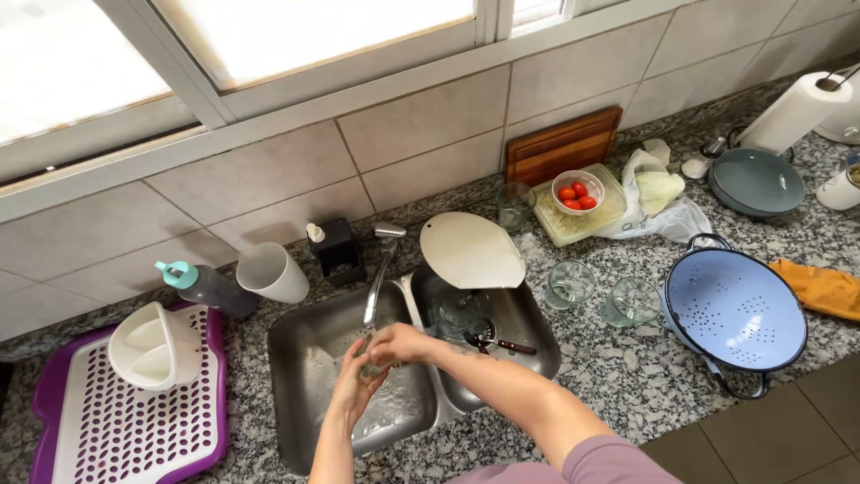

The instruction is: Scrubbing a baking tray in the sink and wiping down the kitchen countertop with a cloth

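Fingers (381, 351) of both hands meet over the left basin of the steel sink (296, 358), wrapped around a small clear glass (369, 357) held under the tap (382, 260). From this view the glass is mostly hidden, so little of it can be made out beyond its pale, see-through look. The left hand (354, 394) cups it from below with its fingers curled up along the side, and the right hand (403, 345) closes on it from above, its forearm crossing the divider between the two basins.

In the right basin sit a clear glass lid or bowl (457, 309) and a dark utensil with a reddish handle (497, 343), and a cream cutting board (472, 251) leans over that basin's back rim. Behind the tap stands a black soap holder (339, 253).

On the granite counter (627, 367) to the left lies a purple and white draining tray (125, 421) carrying a white upturned container (154, 348); a tipped white cup (271, 272) and a grey bottle with a teal cap (202, 285) lie just beside it. To the right of the sink stand two empty glasses (570, 284), with a third by the wall, then a blue colander (736, 309), an orange cloth (822, 289), a grey pan (757, 182), a bowl of cherry tomatoes (578, 191) and a paper towel roll (793, 114).
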